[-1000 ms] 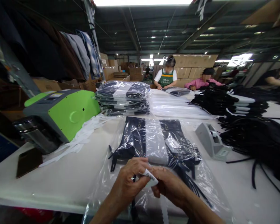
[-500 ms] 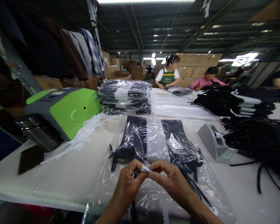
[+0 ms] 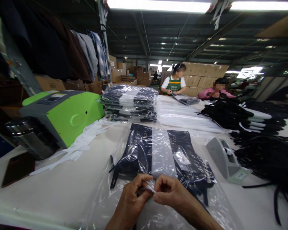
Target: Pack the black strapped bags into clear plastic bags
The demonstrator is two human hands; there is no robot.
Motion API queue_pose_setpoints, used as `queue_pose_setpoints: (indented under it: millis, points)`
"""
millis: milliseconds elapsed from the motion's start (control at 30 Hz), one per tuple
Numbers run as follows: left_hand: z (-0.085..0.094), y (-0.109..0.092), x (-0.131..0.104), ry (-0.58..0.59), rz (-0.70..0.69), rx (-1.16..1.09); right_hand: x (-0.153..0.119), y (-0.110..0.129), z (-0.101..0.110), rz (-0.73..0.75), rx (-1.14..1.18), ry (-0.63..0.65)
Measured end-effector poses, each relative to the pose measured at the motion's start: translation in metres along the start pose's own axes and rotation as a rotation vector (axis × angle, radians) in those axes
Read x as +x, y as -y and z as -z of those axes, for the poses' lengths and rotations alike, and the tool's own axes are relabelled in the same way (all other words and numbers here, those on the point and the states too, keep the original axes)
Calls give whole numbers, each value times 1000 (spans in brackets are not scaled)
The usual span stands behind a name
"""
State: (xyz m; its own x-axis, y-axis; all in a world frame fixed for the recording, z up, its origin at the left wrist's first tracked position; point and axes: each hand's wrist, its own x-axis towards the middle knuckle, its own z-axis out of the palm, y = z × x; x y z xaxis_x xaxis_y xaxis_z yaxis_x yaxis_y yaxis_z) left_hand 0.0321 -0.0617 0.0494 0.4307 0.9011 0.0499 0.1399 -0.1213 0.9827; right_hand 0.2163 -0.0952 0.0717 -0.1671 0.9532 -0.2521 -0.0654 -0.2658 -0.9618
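Note:
My left hand [image 3: 134,198] and my right hand [image 3: 170,191] meet over the near end of a clear plastic bag [image 3: 103,198]. Their fingertips pinch a small white label [image 3: 151,186] between them, partly covered by the fingers. Under the plastic lies a folded dark navy item [image 3: 136,150] with straps and small metal fittings; what kind it is I cannot make out. A pale grey-white band [image 3: 162,150] runs down its middle, and a small white tag [image 3: 181,159] shows at its right side.
Left stand a green-and-grey machine [image 3: 74,116], white strips [image 3: 86,140], a metal flask [image 3: 31,137] and a dark phone-like slab [image 3: 18,169]. Beyond are bagged goods [image 3: 129,102] and white sheets [image 3: 182,115]. A grey dispenser [image 3: 227,159] and black straps [image 3: 266,156] lie right. Co-workers [image 3: 174,84] sit opposite.
The camera view has tipped up slightly, so the table appears lower. Both hands keep their pinch, while the label has turned and its print no longer shows.

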Motion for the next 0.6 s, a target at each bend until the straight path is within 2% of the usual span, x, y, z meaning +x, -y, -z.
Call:
queue_pose_setpoints:
  millis: [133, 233, 400, 500, 600]
  points:
    - [6, 6, 6, 0, -38, 84, 9, 3, 1, -9, -130, -38]
    - [10, 8, 10, -16, -17, 121, 16, 4, 1, 60, -288, -101]
    - [12, 15, 16, -74, 215, 49, 30, 9, -2, 339, -512, -199]
    - [13, 25, 22, -115, 295, -51, 45, 20, -1, 356, -542, -208]
    - [17, 35, 26, -101, 339, -87, 70, 41, 9, 332, -533, -199]
